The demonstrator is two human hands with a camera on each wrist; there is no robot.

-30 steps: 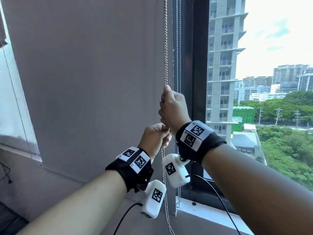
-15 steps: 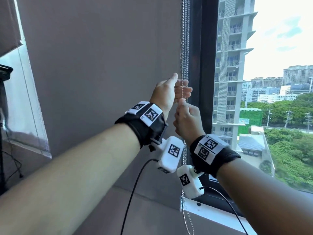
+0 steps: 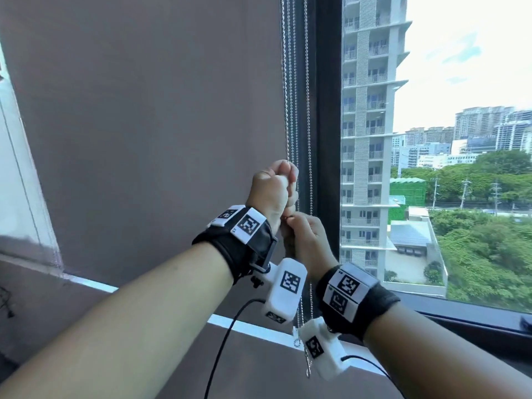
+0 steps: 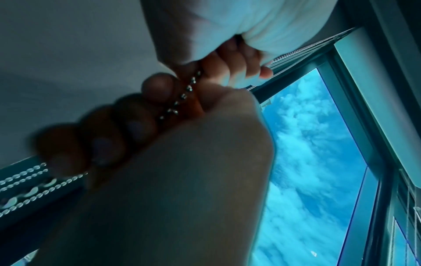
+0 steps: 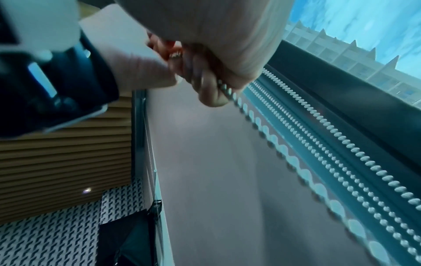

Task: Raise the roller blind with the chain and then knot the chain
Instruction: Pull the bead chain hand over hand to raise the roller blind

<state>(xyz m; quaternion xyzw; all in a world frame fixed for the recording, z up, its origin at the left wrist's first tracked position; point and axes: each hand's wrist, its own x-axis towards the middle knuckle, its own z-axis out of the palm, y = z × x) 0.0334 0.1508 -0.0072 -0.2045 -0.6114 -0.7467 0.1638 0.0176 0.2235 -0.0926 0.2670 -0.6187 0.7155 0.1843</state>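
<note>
Several strands of metal bead chain (image 3: 288,110) hang beside the dark window frame. My left hand (image 3: 273,182) is the upper one and grips a strand in its fist. Directly under it my right hand (image 3: 305,234) also grips the chain. In the left wrist view my left hand's fingers (image 4: 127,122) curl round the beads (image 4: 185,91), with the right hand (image 4: 216,27) close by. The right wrist view shows the chain (image 5: 230,93) leaving my right hand (image 5: 216,45) next to the left hand (image 5: 136,66). The brown-grey roller blind (image 3: 144,110) covers the pane on the left.
The dark window frame (image 3: 328,139) stands just right of the chains, with clear glass and buildings beyond. A dark sill (image 3: 460,321) runs below the glass. The chain's loose lower end (image 3: 308,367) dangles under my wrists. Black cables trail from both wrist cameras.
My left hand rose from below the right hand to above it and took a new grip. My right hand came down with the chain.
</note>
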